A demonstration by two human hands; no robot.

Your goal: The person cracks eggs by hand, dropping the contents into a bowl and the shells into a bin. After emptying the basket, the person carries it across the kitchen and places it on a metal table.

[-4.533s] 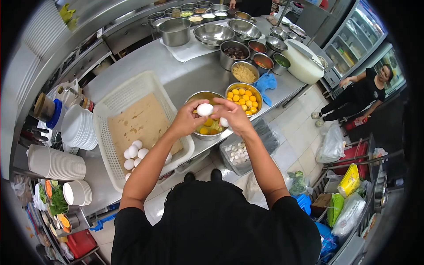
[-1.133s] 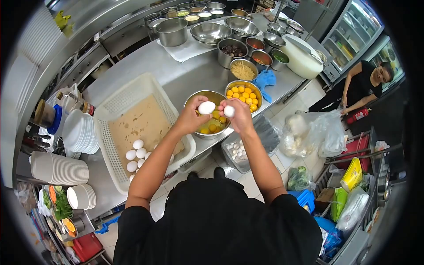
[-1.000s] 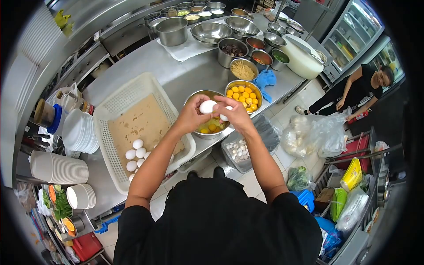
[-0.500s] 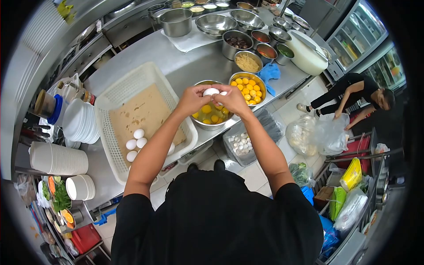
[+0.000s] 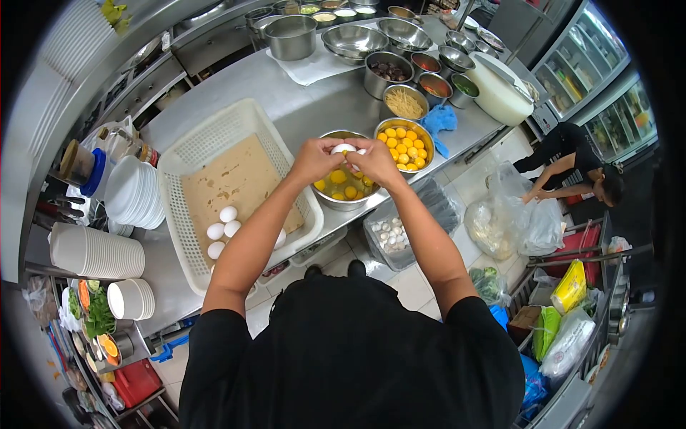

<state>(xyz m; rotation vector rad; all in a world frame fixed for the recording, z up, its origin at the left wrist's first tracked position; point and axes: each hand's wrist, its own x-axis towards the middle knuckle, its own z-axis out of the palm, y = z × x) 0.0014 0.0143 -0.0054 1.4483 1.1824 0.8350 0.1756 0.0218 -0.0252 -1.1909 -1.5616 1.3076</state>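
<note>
Over a steel bowl [image 5: 343,205] of cracked eggs, my left hand [image 5: 312,161] and my right hand [image 5: 377,164] meet, fingers closed around a cracked egg [image 5: 341,149]. White shell shows on both sides, with a bit of yellow between the halves. Several yolks [image 5: 338,176] lie in clear egg white below. Touching the bowl's right side, or very near it, is a second steel bowl [image 5: 431,146] full of yolks. To the left, a white plastic crate [image 5: 168,207] lined with brown cardboard holds several whole white eggs [image 5: 216,231], partly behind my left forearm.
A blue cloth [image 5: 441,118], a pot of yellow strips [image 5: 404,104] and metal bowls [image 5: 355,43] stand farther back. Stacked white plates [image 5: 134,193] and tubs [image 5: 96,252] are left. A bin with eggshells [image 5: 389,232] is below the counter edge. At right, a person [image 5: 572,161] handles plastic bags.
The egg's shell has parted slightly, and yellow now shows between the halves. My hands stay over the bowl. The person at right has bent and moved their hands left with the plastic bag.
</note>
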